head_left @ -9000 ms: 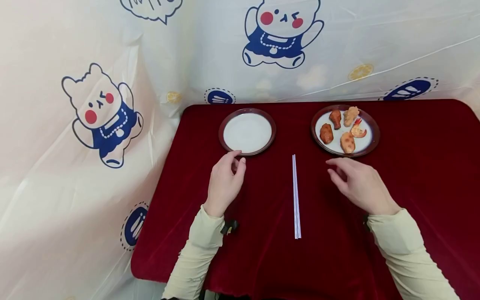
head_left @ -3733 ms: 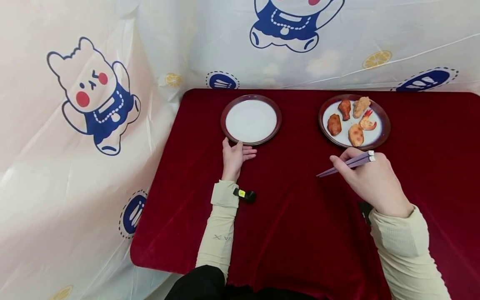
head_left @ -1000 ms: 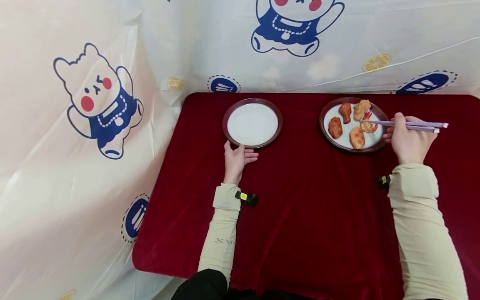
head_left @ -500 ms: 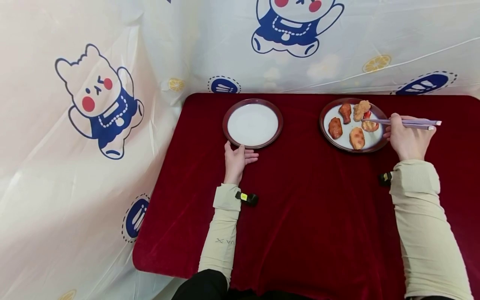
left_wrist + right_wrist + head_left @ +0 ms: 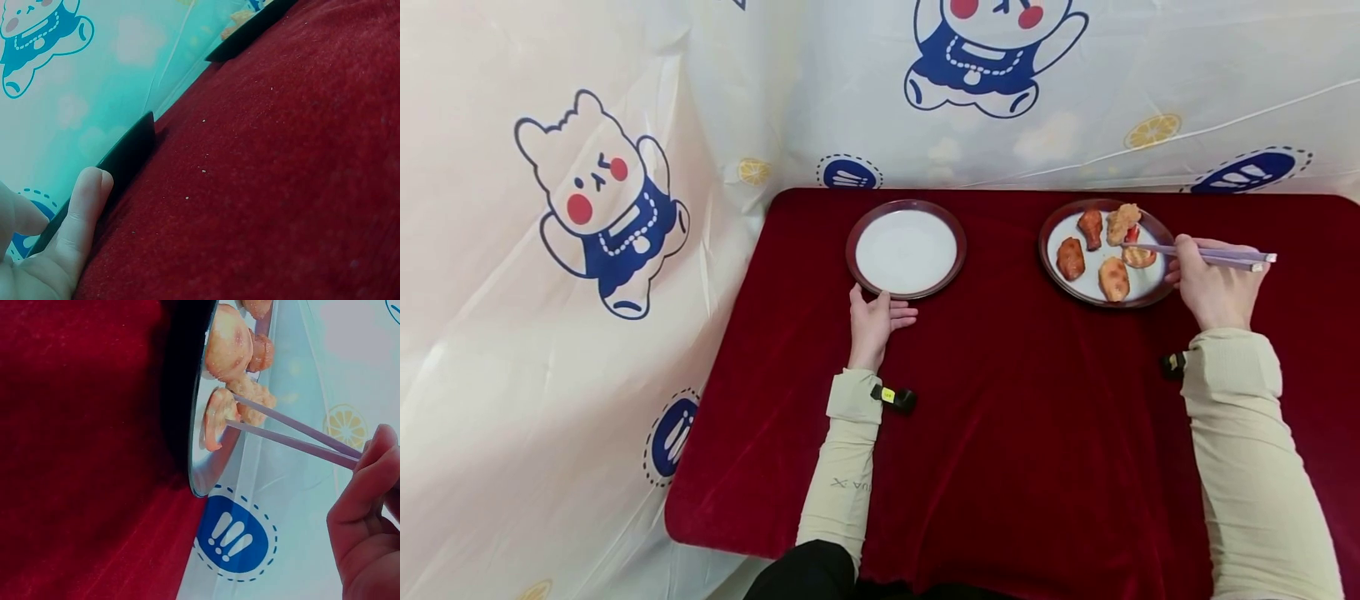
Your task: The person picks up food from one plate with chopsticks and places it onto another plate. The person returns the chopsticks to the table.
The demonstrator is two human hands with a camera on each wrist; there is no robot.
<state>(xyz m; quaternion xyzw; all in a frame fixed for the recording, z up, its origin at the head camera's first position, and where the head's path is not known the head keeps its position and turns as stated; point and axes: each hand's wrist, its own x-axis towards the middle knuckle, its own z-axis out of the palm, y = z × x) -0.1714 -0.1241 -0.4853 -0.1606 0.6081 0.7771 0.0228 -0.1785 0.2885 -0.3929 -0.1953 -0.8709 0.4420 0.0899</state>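
My right hand (image 5: 1219, 287) holds a pair of lilac chopsticks (image 5: 1228, 254) over the right plate. In the right wrist view the spread chopsticks (image 5: 294, 440) reach a shrimp piece (image 5: 217, 419), one tip on either part of it; whether it is squeezed cannot be seen. The brown-rimmed white right plate (image 5: 1075, 293) also bears a drumstick (image 5: 1091, 227), a crumbed piece (image 5: 1122, 223), a brown wing piece (image 5: 1071, 259) and a paler wing piece (image 5: 1114, 279). At the left plate (image 5: 906, 250), bare inside, my left hand (image 5: 870, 329) pinches the near rim between thumb and index finger, other fingers stretched rightward.
A dark red cloth (image 5: 1000, 433) covers the table. Behind and to the left hangs a pale printed curtain (image 5: 602, 367) close to the table's edges. A small black camera (image 5: 901, 400) is strapped at the left wrist.
Earlier the chopsticks lay between the plates; my right hand now has them at the shrimp, tips shifting slightly over the last second. My left hand took the left plate's rim and stays there.
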